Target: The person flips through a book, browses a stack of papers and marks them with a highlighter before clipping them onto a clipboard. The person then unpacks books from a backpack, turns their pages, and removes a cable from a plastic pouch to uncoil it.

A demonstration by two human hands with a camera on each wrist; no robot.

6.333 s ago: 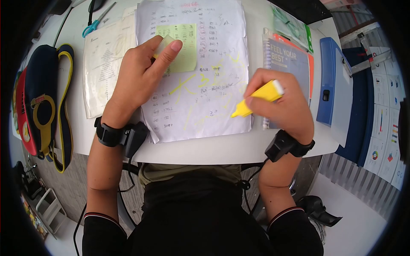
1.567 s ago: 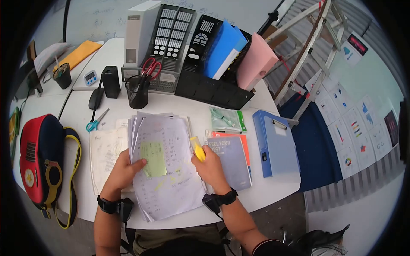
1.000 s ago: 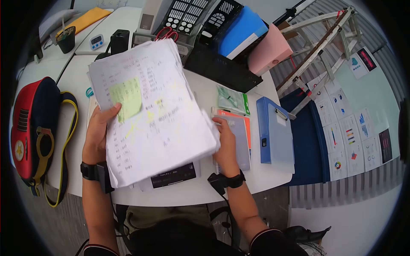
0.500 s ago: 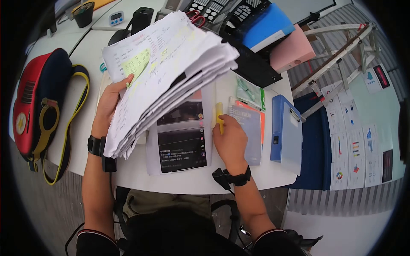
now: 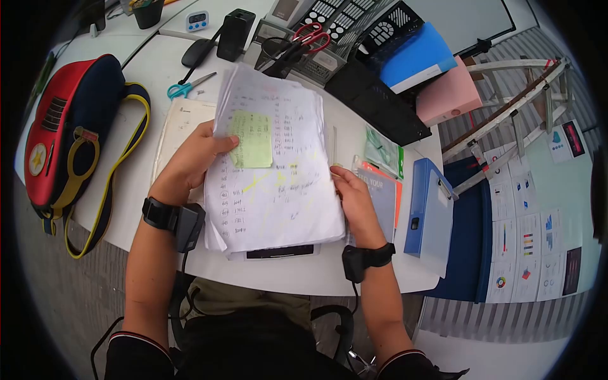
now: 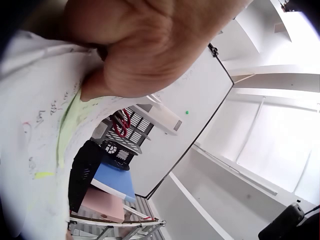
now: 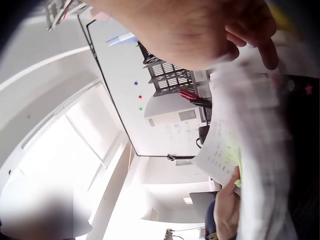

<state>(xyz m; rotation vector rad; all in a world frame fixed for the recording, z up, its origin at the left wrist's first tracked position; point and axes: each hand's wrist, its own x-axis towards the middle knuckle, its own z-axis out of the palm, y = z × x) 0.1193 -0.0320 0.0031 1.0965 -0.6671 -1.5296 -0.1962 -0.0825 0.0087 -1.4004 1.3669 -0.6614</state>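
A thick stack of handwritten papers point(image 5: 278, 215), marked with yellow highlighter strokes, is held tilted over the desk. My left hand point(image 5: 195, 158) grips its left edge, thumb on top at the green sticky note point(image 5: 253, 142). At the right edge is my right hand point(image 5: 358, 206), its fingertips right at the paper. In the right wrist view, the yellow highlighter point(image 7: 285, 21) shows blurred behind that hand's curled fingers; the head view hides it. Below the stack, a sheet with a dark printed picture point(image 5: 282, 252) peeks out along the front.
Left lie an old document point(image 5: 168, 142), teal scissors point(image 5: 179, 90) and a red-navy bag point(image 5: 76, 133). Right are a spiral notebook point(image 5: 383, 196), a green-edged pouch point(image 5: 383, 152) and a blue file case point(image 5: 424, 202). File racks point(image 5: 373, 104) and a pen holder point(image 5: 278, 62) stand behind.
The left hand lifted the stack, tilting it up and baring the printed sheet, then lowered it back over that sheet. The right hand stopped writing with the highlighter and moved to the stack's right edge.
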